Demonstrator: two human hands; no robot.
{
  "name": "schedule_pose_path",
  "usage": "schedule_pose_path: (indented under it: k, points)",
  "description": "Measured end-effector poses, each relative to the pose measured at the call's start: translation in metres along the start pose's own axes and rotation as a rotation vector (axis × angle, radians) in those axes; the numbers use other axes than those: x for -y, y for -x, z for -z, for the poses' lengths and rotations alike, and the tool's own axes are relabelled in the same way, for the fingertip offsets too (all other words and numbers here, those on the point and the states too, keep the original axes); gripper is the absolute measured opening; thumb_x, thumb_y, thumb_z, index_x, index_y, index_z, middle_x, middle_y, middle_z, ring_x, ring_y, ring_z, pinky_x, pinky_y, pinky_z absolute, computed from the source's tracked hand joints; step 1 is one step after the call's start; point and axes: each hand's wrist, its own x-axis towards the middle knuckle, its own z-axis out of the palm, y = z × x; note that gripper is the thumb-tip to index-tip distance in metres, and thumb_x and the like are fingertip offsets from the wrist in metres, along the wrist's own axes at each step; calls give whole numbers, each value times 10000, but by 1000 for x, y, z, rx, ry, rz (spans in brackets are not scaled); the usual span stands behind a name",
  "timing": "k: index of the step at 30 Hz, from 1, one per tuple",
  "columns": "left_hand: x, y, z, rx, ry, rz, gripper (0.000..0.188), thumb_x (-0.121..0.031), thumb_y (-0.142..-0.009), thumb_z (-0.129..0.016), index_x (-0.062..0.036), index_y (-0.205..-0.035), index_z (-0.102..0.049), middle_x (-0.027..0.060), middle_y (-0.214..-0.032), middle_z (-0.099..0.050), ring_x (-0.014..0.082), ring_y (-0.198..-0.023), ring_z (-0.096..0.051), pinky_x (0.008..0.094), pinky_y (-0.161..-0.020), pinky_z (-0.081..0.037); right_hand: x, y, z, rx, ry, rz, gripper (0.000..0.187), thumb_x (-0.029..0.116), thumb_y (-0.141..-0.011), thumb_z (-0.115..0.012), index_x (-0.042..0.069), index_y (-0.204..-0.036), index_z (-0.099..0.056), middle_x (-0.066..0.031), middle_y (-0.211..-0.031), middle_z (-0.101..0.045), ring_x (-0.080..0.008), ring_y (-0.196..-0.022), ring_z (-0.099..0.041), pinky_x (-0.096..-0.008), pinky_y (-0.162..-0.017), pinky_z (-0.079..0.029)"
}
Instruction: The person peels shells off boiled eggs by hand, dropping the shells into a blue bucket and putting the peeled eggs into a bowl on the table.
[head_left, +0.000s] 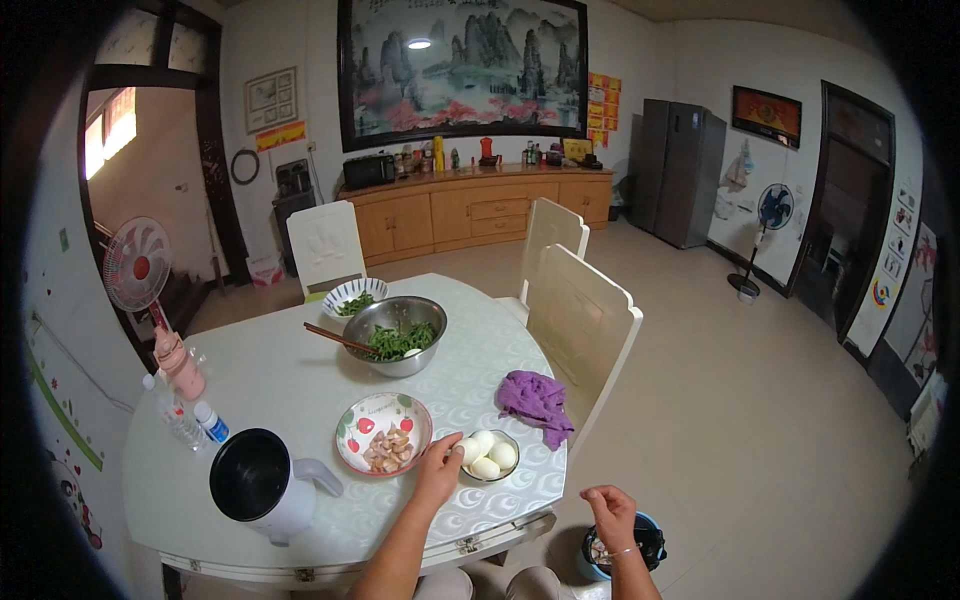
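Over the near right part of the table, my left hand [438,472] has its fingers closed on a white peeled egg [467,450] at the left rim of a small bowl [490,478]. Several more peeled eggs [503,456] lie in that bowl. Beyond the table's edge, my right hand [613,515] hangs above a blue bin [588,566] with a black liner and pale scraps inside. Its fingers are curled together, and anything in them is too small to tell. Left of my left hand stands a strawberry-patterned bowl [348,434] of garlic cloves [390,452].
A steel bowl [432,345] holds chopped greens, an egg and chopsticks [335,338]; behind it is a striped bowl [340,290] with greens. A blender jug [262,490], bottles [180,367] and a purple cloth [536,400] share the table. Chairs [585,320] stand around it.
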Motion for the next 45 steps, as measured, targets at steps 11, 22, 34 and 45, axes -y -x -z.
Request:
schedule_pose_path:
  k: [11,22,34,45]
  points:
    - [-4,17,8,27,231,174,444,-133,-900,-482,-8,-1309,-364,96,-1036,-550,133,-750,-573,238,-624,-473,28,-46,-98,43,-530,5,307,259,-948,-438,-15,-1013,-562,-131,-985,-615,-201,-917,-598,-306,-819,-481]
    - [-18,41,6,86,336,286,516,-117,-854,-560,-47,-1321,-354,106,-1064,-526,162,-807,-596,259,-575,-492,5,-59,-133,-85,-710,-159,583,480,-948,-305,-16,-1212,-463,-136,-1158,-536,-214,-1085,-500,-329,-940,-374]
    - [-12,18,0,-117,358,234,220,-108,-855,-579,-9,-1050,-552,49,-838,-599,72,-614,-561,191,-453,-418,-9,-49,-123,-47,-719,-188,491,451,-947,-351,17,-1123,-500,-115,-1090,-568,-196,-1024,-534,-311,-899,-412]
    - [-13,19,-1,-239,333,229,99,-90,-876,-539,5,-885,-568,48,-728,-586,79,-515,-533,208,-404,-408,-16,-48,-122,-42,-764,-170,487,441,-947,-355,10,-1125,-494,-133,-1067,-578,-206,-1001,-552,-319,-888,-433]
